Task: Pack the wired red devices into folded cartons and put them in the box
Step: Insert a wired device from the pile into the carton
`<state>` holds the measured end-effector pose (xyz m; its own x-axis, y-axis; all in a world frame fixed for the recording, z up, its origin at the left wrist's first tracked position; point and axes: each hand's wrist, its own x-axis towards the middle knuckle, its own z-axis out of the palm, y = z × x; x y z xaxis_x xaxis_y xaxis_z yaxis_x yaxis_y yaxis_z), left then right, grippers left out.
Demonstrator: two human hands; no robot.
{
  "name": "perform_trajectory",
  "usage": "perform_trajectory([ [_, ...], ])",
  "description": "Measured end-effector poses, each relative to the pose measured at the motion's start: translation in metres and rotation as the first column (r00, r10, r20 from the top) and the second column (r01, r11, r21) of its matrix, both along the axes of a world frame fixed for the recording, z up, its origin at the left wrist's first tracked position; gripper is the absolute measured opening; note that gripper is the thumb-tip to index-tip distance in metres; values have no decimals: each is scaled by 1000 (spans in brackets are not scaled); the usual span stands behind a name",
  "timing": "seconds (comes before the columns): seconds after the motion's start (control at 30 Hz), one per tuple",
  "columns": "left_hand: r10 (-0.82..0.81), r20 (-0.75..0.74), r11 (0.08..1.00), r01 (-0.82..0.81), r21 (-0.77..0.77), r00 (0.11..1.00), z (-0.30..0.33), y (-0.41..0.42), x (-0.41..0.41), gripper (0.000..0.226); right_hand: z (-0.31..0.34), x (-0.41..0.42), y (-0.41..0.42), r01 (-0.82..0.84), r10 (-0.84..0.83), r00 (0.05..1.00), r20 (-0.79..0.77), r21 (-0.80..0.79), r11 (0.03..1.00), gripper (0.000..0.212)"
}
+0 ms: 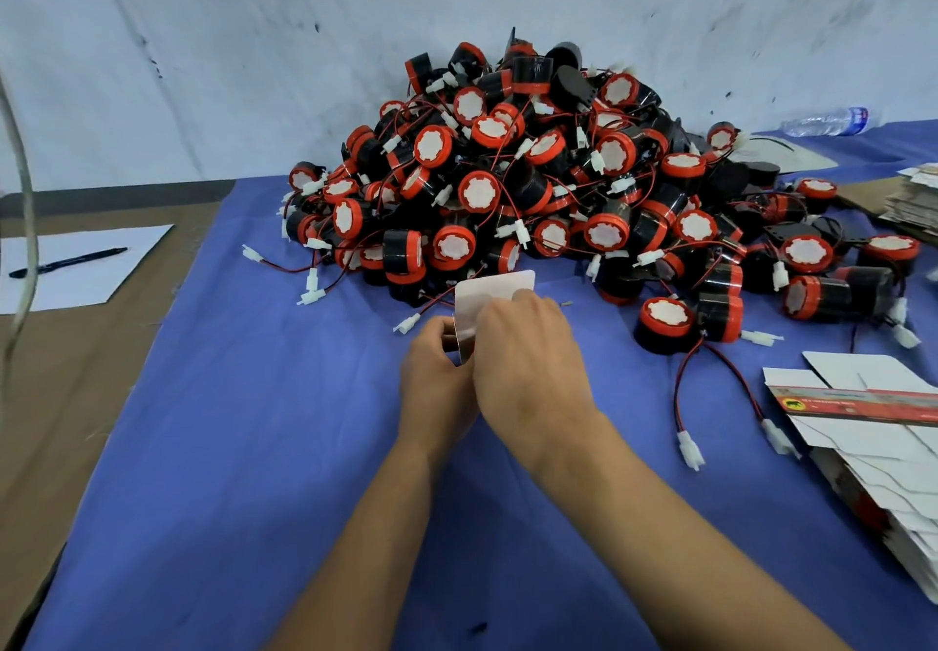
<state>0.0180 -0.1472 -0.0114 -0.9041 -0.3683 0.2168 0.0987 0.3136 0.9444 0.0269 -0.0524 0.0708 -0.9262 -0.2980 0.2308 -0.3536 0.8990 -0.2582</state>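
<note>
A big heap of red-and-black wired devices with white connectors lies on the blue cloth against the wall. In front of the heap, both hands hold one small white carton with its flap standing up. My left hand grips its lower left side. My right hand covers its right side, fingers on the flap. Most of the carton is hidden behind my hands. One loose device lies to the right, its red-black wires trailing toward me.
A stack of flat unfolded cartons with red print lies at the right edge. More flat card sits far right. A pen rests on white paper on the brown surface at left. A water bottle lies by the wall.
</note>
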Motion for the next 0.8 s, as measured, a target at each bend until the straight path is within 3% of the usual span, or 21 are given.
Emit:
perform_trajectory([
  [0.2,18,9,1000,-17,-24,1000,-1,-1,-3,33,1,-5,0,52,-52,998,21,-22,998,42],
  [0.37,26,27,998,-25,-55,999,3,-2,-2,33,-5,-10,-2,76,-77,997,-3,-105,992,27],
  [0.47,20,23,998,-19,-63,1000,5,-2,-2,34,-8,-13,-3,55,-57,998,-32,-52,997,40],
  [0.53,2,30,999,0,-51,1000,4,-3,-2,29,-9,-15,-5,42,-43,999,-18,-50,998,25],
  [0.63,-24,49,999,22,38,999,6,-3,-1,21,-12,-20,-9,18,-13,998,56,-86,996,6],
  [0.73,-50,63,991,42,125,997,16,0,3,5,-11,-21,-14,17,4,979,204,-100,995,23],
  [0.8,-55,71,971,37,238,996,16,1,3,21,-9,-20,-14,-24,26,963,267,-10,1000,28],
])
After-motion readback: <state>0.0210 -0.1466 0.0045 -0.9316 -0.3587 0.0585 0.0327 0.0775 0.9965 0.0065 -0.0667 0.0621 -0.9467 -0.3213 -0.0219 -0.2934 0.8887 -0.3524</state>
